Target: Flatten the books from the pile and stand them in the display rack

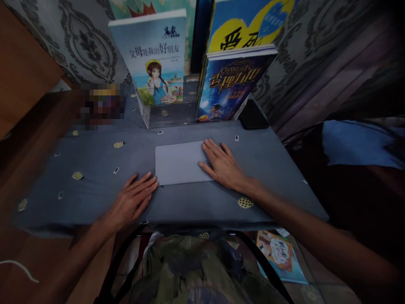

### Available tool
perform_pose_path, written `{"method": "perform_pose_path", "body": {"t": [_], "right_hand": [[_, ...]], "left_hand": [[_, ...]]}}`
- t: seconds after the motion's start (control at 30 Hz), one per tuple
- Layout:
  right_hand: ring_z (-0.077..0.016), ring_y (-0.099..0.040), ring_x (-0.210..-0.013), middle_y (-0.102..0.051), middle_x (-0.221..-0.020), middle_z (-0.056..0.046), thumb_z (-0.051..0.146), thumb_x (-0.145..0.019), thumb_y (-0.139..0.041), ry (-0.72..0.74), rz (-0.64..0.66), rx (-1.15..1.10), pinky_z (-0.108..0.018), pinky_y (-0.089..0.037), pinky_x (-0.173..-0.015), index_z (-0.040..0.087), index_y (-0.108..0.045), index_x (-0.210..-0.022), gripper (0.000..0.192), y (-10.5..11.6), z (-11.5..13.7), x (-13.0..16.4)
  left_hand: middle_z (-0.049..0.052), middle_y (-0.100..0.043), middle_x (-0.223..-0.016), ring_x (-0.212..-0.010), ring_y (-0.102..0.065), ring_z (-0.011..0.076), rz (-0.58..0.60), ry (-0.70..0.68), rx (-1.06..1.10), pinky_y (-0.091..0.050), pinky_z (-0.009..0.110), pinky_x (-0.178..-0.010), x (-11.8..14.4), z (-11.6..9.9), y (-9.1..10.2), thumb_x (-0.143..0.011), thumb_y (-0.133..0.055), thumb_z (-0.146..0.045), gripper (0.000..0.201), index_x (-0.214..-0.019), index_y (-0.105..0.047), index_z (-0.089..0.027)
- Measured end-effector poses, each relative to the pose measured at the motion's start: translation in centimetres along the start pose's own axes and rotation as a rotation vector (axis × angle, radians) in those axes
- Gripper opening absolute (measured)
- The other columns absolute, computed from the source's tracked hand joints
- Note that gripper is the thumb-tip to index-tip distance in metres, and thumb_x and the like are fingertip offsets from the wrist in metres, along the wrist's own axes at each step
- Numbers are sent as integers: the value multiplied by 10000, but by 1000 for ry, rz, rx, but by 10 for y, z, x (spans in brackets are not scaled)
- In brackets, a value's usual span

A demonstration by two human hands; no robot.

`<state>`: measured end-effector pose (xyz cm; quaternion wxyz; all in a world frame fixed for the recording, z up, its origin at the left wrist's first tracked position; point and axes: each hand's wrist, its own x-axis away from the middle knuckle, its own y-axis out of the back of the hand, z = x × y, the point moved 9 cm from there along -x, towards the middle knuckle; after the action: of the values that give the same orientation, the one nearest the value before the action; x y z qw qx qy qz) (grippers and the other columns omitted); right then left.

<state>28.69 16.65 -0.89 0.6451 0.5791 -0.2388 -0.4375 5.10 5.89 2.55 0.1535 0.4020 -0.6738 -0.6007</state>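
Note:
A flat grey rectangular pad [179, 162] lies in the middle of the table, on a grey-blue cloth [95, 177] with small round patterns. My left hand [134, 200] rests flat on the cloth, its fingertips touching the pad's near left corner. My right hand [223, 164] lies palm down on the pad's right edge, fingers spread. Neither hand holds anything.
Behind the pad, books stand upright in a clear holder [171, 116]: a pale blue one [155, 59] and a dark blue one [229, 84]. A black object [253, 116] lies at the right rear. Below the table's near edge are a bag [196, 270] and a book [280, 255].

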Motion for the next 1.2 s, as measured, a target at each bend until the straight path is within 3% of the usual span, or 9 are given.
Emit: {"method": "perform_pose_path", "body": {"t": [0.17, 0.4, 0.57, 0.7, 0.83, 0.97, 1.07, 1.2], "right_hand": [[-331, -296, -1512, -363, -1602, -212, 512, -1031, -305, 0, 5, -14, -596, -254, -1202, 105, -348, -1533, 648, -1, -1, -1], [-337, -303, -1507, -380, -1594, -209, 506, -1024, -327, -4, 7, -39, -604, -244, -1200, 112, -371, -1528, 641, 0, 0, 0], [-351, -410, -1430, -470, -1532, -207, 496, -1005, -405, 20, -20, -113, -591, -296, -1169, 114, -486, -1460, 599, 11, -8, -5], [-314, -571, -1232, -651, -1307, -158, 440, -1024, -386, 62, -42, -317, -547, -429, -1052, 169, -594, -1366, 484, 22, -31, -24], [-267, -638, -1108, -720, -1161, -129, 454, -1035, -356, 64, -77, -548, -480, -451, -1040, 148, -695, -1230, 496, 27, -54, -42], [-244, -664, -1070, -750, -1122, -79, 471, -1030, -370, 8, -91, -658, -424, -493, -975, 194, -735, -1158, 476, 26, -64, -45], [-240, -661, -1099, -752, -1132, -76, 448, -1026, -389, 7, -99, -680, -429, -483, -996, 200, -705, -1228, 450, 29, -63, -43], [-229, -660, -1124, -754, -1141, -69, 430, -1035, -392, 1, -80, -723, -432, -477, -1017, 210, -638, -1328, 442, 31, -64, -44]], "left_hand": [[60, -626, -1412, -1394, -504, 234, 44, 56, -62, -390, 490, -1163, -14, 11, -3, -1042, -416, -277, 401, -1416, -557, -245], [98, -610, -1426, -1419, -469, 279, 73, 166, -109, -402, 562, -1126, -58, 45, -7, -1051, -349, -377, 439, -1372, -593, -202], [148, -625, -1398, -1400, -486, 321, 72, 171, -197, -387, 601, -1123, -89, 52, -11, -1028, -368, -348, 434, -1315, -624, -147], [150, -670, -1332, -1346, -544, 315, 69, 59, -188, -425, 578, -1099, -104, 25, -18, -1026, -382, -310, 392, -1267, -647, -149], [84, -637, -1398, -1373, -522, 226, 127, -233, -40, -406, 480, -1151, -113, -41, -35, -1051, -373, -286, 378, -1353, -584, -203], [71, -564, -1481, -1418, -468, 223, 245, -424, -18, -380, 479, -1169, -121, -91, -53, -1068, -328, -302, 409, -1427, -492, -195], [107, -564, -1476, -1364, -527, 232, 273, -432, -40, -442, 442, -1090, -137, -98, -61, -1071, -307, -319, 426, -1427, -484, -164], [149, -603, -1422, -1332, -552, 243, 263, -369, -53, -448, 441, -1029, -162, -83, -66, -1068, -327, -344, 427, -1376, -538, -135]]}}
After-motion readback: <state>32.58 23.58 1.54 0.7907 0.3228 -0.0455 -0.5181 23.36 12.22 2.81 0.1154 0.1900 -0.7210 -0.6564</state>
